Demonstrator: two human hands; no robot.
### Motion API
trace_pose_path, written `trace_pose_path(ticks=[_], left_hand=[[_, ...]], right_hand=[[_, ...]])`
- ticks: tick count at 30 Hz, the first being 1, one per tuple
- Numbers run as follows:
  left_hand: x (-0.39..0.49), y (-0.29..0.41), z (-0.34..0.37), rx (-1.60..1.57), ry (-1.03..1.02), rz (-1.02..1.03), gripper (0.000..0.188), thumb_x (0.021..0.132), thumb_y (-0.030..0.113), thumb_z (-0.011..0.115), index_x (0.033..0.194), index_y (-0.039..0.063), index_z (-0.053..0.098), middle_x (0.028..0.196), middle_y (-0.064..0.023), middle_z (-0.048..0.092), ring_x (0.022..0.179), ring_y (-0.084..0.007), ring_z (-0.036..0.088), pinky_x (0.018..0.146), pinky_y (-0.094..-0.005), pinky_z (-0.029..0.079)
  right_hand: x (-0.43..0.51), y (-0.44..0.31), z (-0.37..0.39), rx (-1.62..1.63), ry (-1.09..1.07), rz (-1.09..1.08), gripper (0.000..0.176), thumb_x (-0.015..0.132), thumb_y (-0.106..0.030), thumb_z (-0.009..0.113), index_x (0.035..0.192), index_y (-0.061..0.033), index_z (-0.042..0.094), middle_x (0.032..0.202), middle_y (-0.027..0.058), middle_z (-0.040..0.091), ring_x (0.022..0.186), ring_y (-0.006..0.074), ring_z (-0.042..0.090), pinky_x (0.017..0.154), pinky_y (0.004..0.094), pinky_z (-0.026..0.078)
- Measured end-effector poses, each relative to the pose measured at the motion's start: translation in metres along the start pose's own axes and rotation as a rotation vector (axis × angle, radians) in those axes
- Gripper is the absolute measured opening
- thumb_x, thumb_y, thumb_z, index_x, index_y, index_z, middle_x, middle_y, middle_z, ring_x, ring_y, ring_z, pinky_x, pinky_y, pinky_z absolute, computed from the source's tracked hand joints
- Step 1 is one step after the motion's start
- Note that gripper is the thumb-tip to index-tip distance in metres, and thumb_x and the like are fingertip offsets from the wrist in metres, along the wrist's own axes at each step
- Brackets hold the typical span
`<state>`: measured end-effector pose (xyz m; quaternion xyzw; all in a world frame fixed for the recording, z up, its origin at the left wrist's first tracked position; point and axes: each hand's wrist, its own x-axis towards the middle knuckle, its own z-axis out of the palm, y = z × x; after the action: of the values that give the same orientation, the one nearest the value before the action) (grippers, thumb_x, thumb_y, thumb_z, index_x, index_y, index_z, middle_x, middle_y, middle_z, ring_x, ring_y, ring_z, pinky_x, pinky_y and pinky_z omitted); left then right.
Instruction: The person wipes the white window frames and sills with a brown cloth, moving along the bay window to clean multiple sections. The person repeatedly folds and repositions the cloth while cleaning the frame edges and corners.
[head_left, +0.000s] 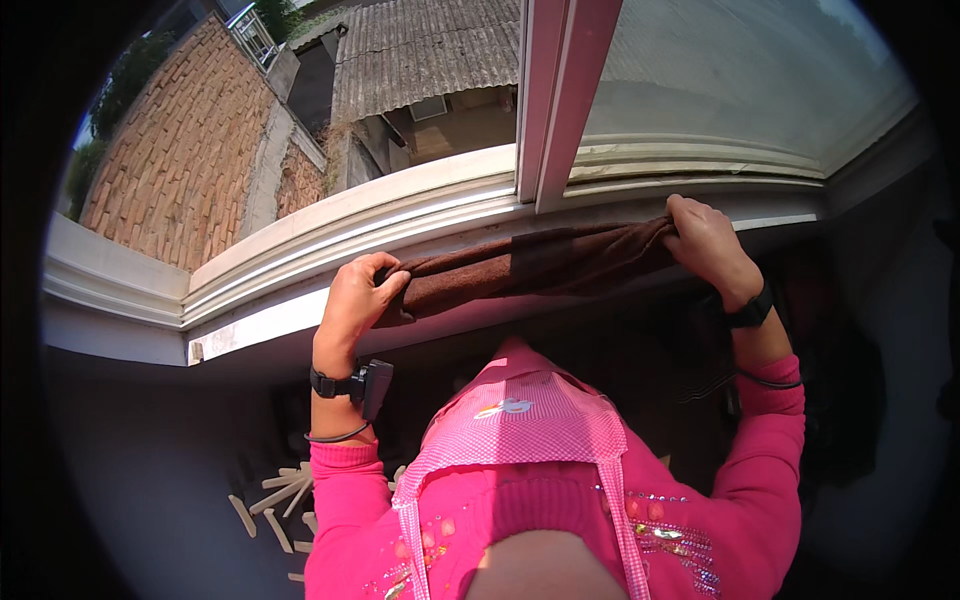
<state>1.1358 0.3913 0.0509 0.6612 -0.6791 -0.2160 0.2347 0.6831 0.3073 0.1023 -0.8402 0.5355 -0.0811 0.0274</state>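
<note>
A dark brown cloth (525, 262) is stretched lengthwise between my two hands, just in front of the window sill. My left hand (362, 294) pinches its left end between thumb and fingers. At the right, my right hand (709, 241) grips the other end, where the cloth is bunched into folds. The cloth's left part lies in sunlight, while its right part is shaded. Behind it runs the white sill (262, 326), below the track of the sliding window (360, 225). Whether the cloth touches the sill, I cannot tell.
The window's upright frame (551, 97) rises behind the cloth, with a glass pane (720, 82) to its right. Outside the open left side are a brick surface (187, 135) and a corrugated roof (427, 56). Several pale wooden pieces (277, 499) show low at the left.
</note>
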Motion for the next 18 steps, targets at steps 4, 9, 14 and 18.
trace_pose_path(ticks=[4, 9, 14, 18], left_hand=[[0.001, -0.011, 0.002, -0.027, 0.168, 0.043, 0.028, 0.089, 0.023, 0.069, 0.101, -0.002, 0.062, 0.086, -0.0137, 0.067, 0.075, -0.0259, 0.063, 0.073, -0.0342, 0.049], [-0.014, 0.004, 0.023, -0.748, -0.059, -0.011, 0.027, 0.089, 0.013, 0.071, 0.109, -0.002, 0.06, 0.1, -0.0036, 0.066, 0.093, -0.0117, 0.06, 0.088, -0.0284, 0.049], [-0.026, 0.044, 0.073, -0.81, -0.187, 0.029, 0.062, 0.085, 0.009, 0.072, 0.139, 0.003, 0.042, 0.135, -0.0116, 0.052, 0.123, -0.0192, 0.05, 0.104, -0.0329, 0.04], [-0.035, 0.066, 0.095, -0.939, -0.34, 0.022, 0.087, 0.077, 0.016, 0.082, 0.147, 0.007, 0.031, 0.138, -0.0118, 0.047, 0.119, -0.0214, 0.053, 0.1, -0.0345, 0.044]], right_hand=[[0.002, 0.019, 0.001, 0.473, 0.02, 0.171, 0.017, 0.089, -0.016, 0.061, 0.092, -0.0001, 0.055, 0.087, 0.017, 0.066, 0.082, 0.0277, 0.067, 0.068, 0.0393, 0.051], [0.001, -0.011, 0.034, 1.55, 0.125, 0.054, 0.035, 0.102, -0.035, 0.053, 0.114, -0.0026, 0.055, 0.096, 0.0059, 0.066, 0.081, 0.0167, 0.062, 0.071, 0.0298, 0.052], [0.017, -0.086, 0.04, 1.933, -0.095, -0.306, 0.059, 0.097, -0.04, 0.056, 0.138, 0.0002, 0.042, 0.129, 0.0134, 0.055, 0.116, 0.0213, 0.056, 0.098, 0.0354, 0.047], [0.012, -0.142, 0.043, 1.888, -0.353, -0.375, 0.066, 0.097, -0.043, 0.052, 0.143, 0.0013, 0.035, 0.132, 0.0141, 0.052, 0.119, 0.021, 0.054, 0.105, 0.0337, 0.039]])
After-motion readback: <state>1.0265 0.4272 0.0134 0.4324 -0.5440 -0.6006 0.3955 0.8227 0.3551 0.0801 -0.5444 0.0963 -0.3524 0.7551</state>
